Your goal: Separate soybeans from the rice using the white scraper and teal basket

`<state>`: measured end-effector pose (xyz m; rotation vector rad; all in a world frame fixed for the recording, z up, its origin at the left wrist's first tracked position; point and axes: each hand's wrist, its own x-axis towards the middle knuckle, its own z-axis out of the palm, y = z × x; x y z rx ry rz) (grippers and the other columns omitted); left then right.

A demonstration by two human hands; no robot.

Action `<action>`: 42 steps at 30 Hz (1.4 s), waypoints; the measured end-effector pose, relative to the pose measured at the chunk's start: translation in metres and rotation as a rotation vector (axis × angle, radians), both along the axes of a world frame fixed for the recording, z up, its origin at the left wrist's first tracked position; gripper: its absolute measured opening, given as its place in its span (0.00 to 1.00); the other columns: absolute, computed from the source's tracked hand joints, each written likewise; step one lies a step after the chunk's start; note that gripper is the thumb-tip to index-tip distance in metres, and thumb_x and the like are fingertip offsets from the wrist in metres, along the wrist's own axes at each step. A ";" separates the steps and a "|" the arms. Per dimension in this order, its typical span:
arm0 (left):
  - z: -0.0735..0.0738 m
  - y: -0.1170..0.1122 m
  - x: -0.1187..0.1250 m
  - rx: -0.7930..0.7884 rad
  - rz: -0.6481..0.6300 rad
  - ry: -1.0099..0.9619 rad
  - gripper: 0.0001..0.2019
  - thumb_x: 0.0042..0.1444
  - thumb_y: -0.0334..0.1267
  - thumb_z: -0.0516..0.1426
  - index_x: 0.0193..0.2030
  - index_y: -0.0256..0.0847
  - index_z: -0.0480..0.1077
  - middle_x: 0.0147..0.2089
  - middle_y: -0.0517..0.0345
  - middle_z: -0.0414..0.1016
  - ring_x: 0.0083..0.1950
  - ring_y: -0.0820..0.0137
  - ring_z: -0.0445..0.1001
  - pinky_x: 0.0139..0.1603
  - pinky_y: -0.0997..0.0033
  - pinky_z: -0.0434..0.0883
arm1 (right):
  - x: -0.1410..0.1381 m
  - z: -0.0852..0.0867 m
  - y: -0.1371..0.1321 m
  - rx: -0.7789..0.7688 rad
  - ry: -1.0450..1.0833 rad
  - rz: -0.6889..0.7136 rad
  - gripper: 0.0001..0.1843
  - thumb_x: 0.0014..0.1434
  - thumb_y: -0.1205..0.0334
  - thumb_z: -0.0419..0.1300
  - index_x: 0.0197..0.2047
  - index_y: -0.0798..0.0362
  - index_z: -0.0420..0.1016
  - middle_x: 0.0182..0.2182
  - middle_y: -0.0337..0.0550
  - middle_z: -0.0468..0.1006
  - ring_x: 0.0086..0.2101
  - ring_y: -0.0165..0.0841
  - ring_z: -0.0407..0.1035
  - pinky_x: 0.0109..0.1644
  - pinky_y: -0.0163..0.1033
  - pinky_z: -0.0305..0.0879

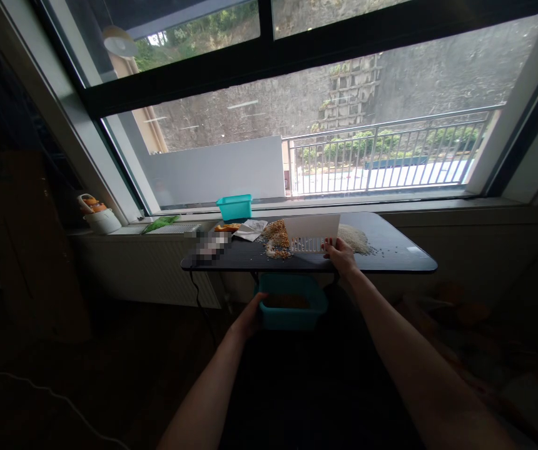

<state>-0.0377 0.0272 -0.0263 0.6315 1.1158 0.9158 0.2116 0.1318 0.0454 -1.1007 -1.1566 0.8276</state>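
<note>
Your right hand (341, 256) pinches the slotted white panel (313, 227) at its right end, long edge running left-right over the table (393, 253); yellow kernels (277, 232) lie beside its left end. Your left hand (251, 314) clasps the teal tub (292, 320) by its left side, lower down.

Bare left forearm (213, 381) and right forearm (405, 337) both slant forward and inward; the right grip (341, 255) is higher and farther out, fingers (329, 245) bent in a pinch, while the left grip (251, 315) curls closed, lower and nearer in
</note>
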 end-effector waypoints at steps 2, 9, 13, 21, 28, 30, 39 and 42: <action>-0.001 0.001 -0.001 -0.007 -0.001 0.005 0.21 0.51 0.49 0.52 0.47 0.40 0.67 0.39 0.52 0.75 0.41 0.63 0.73 0.37 0.69 0.70 | 0.000 0.000 -0.001 0.001 -0.009 0.012 0.08 0.45 0.60 0.59 0.29 0.54 0.68 0.27 0.40 0.73 0.31 0.31 0.70 0.24 0.30 0.66; -0.003 0.001 -0.002 -0.002 0.024 0.022 0.20 0.49 0.49 0.53 0.45 0.40 0.67 0.37 0.52 0.74 0.40 0.63 0.72 0.36 0.69 0.69 | 0.001 0.004 -0.006 -0.010 0.005 0.025 0.07 0.45 0.61 0.59 0.28 0.53 0.68 0.26 0.40 0.73 0.27 0.29 0.69 0.22 0.29 0.64; -0.005 0.002 -0.003 -0.006 0.024 0.015 0.20 0.48 0.50 0.54 0.45 0.40 0.67 0.37 0.53 0.73 0.39 0.64 0.72 0.35 0.68 0.69 | 0.000 0.005 -0.009 -0.014 -0.016 0.040 0.07 0.44 0.61 0.60 0.28 0.53 0.68 0.26 0.40 0.73 0.27 0.29 0.68 0.22 0.30 0.64; -0.004 0.001 -0.003 0.013 0.006 -0.025 0.20 0.49 0.49 0.53 0.47 0.41 0.67 0.38 0.53 0.74 0.39 0.64 0.72 0.35 0.69 0.69 | 0.000 0.005 -0.009 0.001 0.009 0.062 0.10 0.43 0.57 0.62 0.29 0.53 0.69 0.26 0.40 0.74 0.29 0.30 0.69 0.23 0.30 0.64; -0.003 0.000 -0.006 0.010 -0.001 -0.034 0.21 0.51 0.49 0.51 0.48 0.41 0.66 0.40 0.52 0.74 0.41 0.63 0.72 0.36 0.68 0.69 | 0.003 0.003 -0.008 0.028 0.037 0.125 0.17 0.40 0.50 0.63 0.30 0.52 0.70 0.28 0.41 0.75 0.32 0.33 0.71 0.26 0.33 0.67; -0.005 0.001 -0.007 0.009 -0.003 -0.035 0.21 0.51 0.49 0.51 0.49 0.41 0.66 0.41 0.52 0.74 0.41 0.63 0.72 0.37 0.67 0.70 | 0.003 0.003 -0.008 0.026 0.037 0.136 0.18 0.40 0.50 0.64 0.31 0.53 0.70 0.28 0.41 0.75 0.32 0.33 0.71 0.27 0.33 0.67; -0.006 0.002 -0.007 0.014 -0.004 -0.037 0.22 0.50 0.50 0.52 0.49 0.40 0.66 0.40 0.51 0.74 0.41 0.62 0.73 0.36 0.66 0.70 | 0.003 0.005 -0.008 0.002 0.065 0.176 0.17 0.38 0.52 0.65 0.31 0.52 0.71 0.28 0.39 0.75 0.32 0.32 0.70 0.27 0.32 0.66; -0.004 0.001 -0.006 0.021 -0.016 -0.051 0.22 0.51 0.49 0.52 0.49 0.40 0.66 0.40 0.52 0.75 0.41 0.63 0.73 0.37 0.67 0.70 | 0.001 0.006 -0.008 0.014 0.039 0.201 0.18 0.38 0.51 0.65 0.32 0.52 0.72 0.28 0.39 0.75 0.32 0.32 0.70 0.28 0.33 0.68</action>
